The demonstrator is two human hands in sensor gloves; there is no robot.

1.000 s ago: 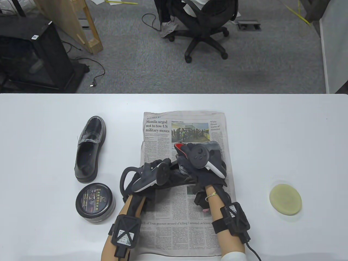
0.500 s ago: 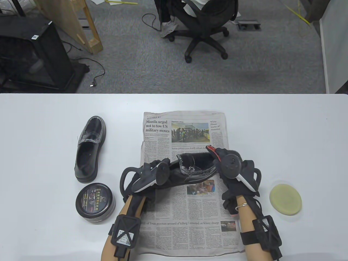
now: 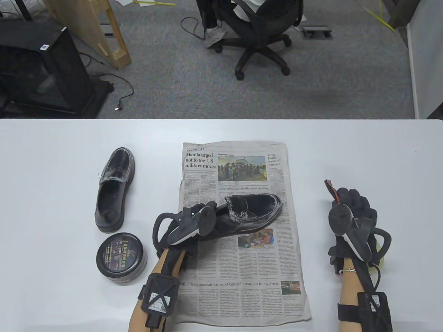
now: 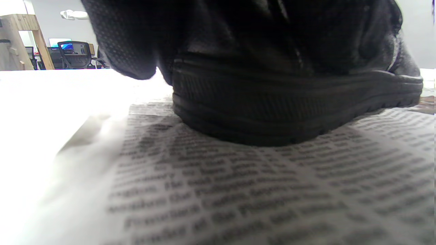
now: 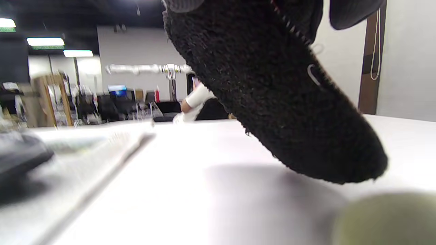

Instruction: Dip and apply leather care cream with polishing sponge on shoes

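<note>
A black loafer (image 3: 254, 209) lies on its sole across the newspaper (image 3: 242, 276), toe to the right. My left hand (image 3: 207, 216) grips its heel; in the left wrist view the gloved fingers (image 4: 129, 41) wrap over the heel of the loafer (image 4: 289, 112). My right hand (image 3: 356, 202) hovers over the round yellow sponge (image 3: 381, 254), which it mostly hides. In the right wrist view a gloved finger (image 5: 279, 92) hangs just above the sponge (image 5: 388, 217), apart from it. The closed cream tin (image 3: 121, 257) stands left of my left forearm.
A second black loafer (image 3: 114, 190) lies on the white table (image 3: 52, 173) beyond the tin, toe pointing away. Past the table's far edge are grey carpet and an office chair (image 3: 259, 31).
My right hand let go of the loafer's toe and swung right, off the newspaper, to above the sponge. The left hand and the loafer stayed in place.
</note>
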